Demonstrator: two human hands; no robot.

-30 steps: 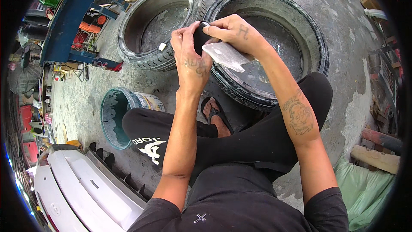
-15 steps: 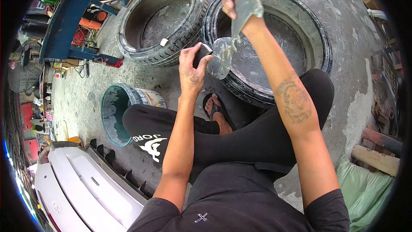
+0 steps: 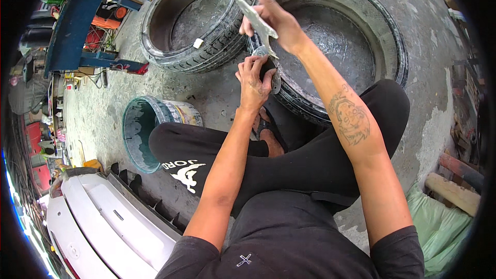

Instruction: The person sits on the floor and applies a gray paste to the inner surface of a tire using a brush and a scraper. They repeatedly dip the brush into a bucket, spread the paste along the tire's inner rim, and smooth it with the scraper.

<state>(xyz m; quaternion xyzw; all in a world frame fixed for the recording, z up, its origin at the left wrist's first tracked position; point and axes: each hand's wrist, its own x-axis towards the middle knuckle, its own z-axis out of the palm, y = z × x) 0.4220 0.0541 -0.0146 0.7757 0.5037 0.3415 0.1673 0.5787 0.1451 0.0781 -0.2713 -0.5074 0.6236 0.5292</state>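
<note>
My right hand [image 3: 281, 26] grips an irregular grey, worn flat piece [image 3: 261, 28] with a rounded lower end. Its fingers lie behind the piece, and the thumb is raised. My left hand [image 3: 253, 83] is closed on a small black block [image 3: 268, 67], apparently touching the piece's rounded end. How far the block overlaps that end is partly hidden by the fingers. Both hands are close together over the near left rim of the right-hand tyre [image 3: 390, 28], which lies flat on the floor.
Another tyre [image 3: 235, 31] lies to the left, with a small white lump [image 3: 198, 43] on it. A green bucket [image 3: 129, 144] stands by my left knee. A white car panel [image 3: 111, 222] is at lower left; a blue metal frame [image 3: 72, 31] stands upper left.
My right hand has come down and nearer, turning the flat piece more edge-on. My left hand has moved right with the black block, up to the piece's rounded end.
</note>
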